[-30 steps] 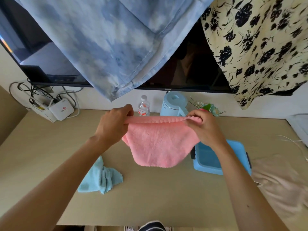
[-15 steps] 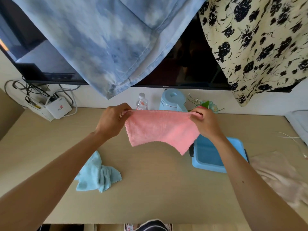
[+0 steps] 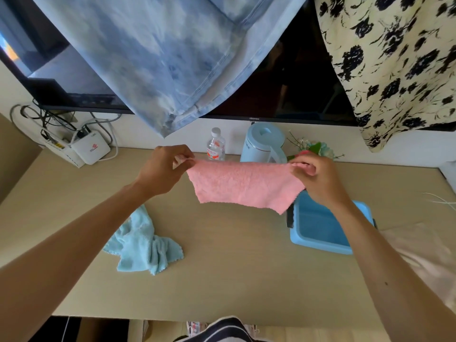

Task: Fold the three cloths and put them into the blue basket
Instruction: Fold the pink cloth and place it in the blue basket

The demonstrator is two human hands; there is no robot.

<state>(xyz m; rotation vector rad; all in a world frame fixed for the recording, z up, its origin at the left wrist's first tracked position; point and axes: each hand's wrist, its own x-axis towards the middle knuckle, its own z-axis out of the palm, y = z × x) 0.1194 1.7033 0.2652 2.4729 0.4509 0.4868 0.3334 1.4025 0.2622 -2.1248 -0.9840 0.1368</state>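
The pink cloth point(image 3: 243, 185) hangs in the air above the table point(image 3: 222, 280), its long top edge running left to right between both grips. The left hand point(image 3: 164, 169) pinches one upper corner, the right hand point(image 3: 317, 180) the other, arms outstretched. The blue basket point(image 3: 320, 233) sits below the right hand.

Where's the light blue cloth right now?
In the head view, the light blue cloth lies crumpled on the table, left of centre, beside the left forearm and well left of the blue basket.
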